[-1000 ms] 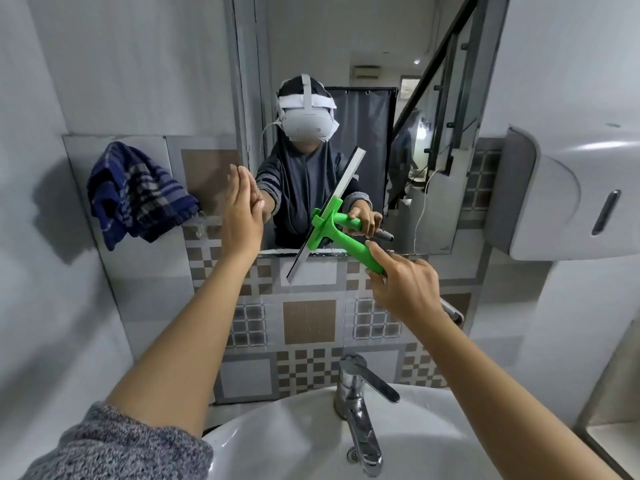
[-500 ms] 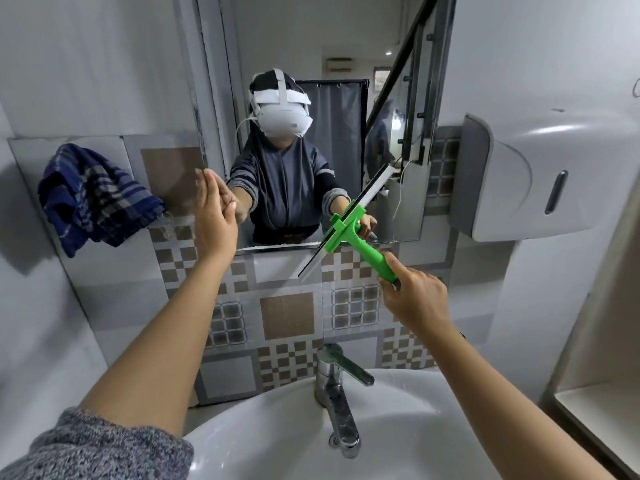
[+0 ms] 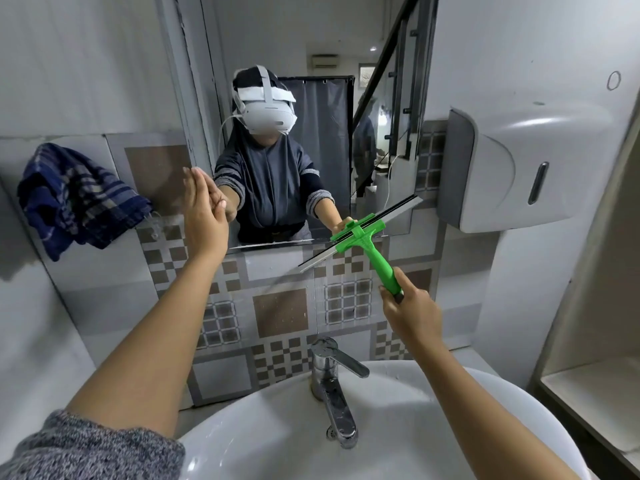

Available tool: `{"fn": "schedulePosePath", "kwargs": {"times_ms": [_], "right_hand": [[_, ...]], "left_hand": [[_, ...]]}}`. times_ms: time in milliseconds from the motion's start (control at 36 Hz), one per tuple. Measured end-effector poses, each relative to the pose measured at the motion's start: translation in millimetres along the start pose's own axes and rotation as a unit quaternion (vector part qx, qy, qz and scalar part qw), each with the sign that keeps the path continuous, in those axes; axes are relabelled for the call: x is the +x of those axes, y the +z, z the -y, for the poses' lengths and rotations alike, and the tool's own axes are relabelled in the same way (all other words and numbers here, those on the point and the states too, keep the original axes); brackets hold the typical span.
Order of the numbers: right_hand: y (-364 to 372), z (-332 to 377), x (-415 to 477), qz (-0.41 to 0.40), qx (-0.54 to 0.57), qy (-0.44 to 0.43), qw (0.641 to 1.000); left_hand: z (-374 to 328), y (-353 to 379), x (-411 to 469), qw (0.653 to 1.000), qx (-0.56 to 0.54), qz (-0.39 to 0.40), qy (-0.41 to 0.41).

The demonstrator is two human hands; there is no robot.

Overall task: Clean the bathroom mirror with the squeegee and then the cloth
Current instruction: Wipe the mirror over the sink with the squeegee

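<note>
We are seeing a matt green plastic squeegee (image 3: 367,249), glossy mirror (image 3: 311,133) glass, and woven cloth (image 3: 76,199) at 9 o'clock.

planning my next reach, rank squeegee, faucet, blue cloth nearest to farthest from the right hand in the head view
1. squeegee: held in the right hand, blade at the mirror's lower edge.
2. faucet: below, at the sink.
3. blue cloth: hanging far left on the wall.
</note>
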State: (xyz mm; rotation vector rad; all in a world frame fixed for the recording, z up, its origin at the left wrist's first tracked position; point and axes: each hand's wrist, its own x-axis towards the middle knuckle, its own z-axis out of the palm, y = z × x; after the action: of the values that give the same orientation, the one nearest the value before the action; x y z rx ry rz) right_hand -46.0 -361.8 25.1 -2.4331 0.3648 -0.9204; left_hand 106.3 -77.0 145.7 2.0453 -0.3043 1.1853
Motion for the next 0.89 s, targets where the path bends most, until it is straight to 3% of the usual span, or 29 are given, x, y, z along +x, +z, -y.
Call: {"fn": "schedulePosePath", "kwargs": {"times_ms": [611, 889], "right_hand": [[8, -20, -24, 0.013, -0.009, 0.072, 0.997], [0, -12, -47, 0.015, -0.027, 0.048, 0.998]], "left_hand": [[1, -3, 0, 1.0, -0.005, 0.017, -0.006], [-9, -10, -10, 0.999, 0.013, 0.021, -0.025]]}}
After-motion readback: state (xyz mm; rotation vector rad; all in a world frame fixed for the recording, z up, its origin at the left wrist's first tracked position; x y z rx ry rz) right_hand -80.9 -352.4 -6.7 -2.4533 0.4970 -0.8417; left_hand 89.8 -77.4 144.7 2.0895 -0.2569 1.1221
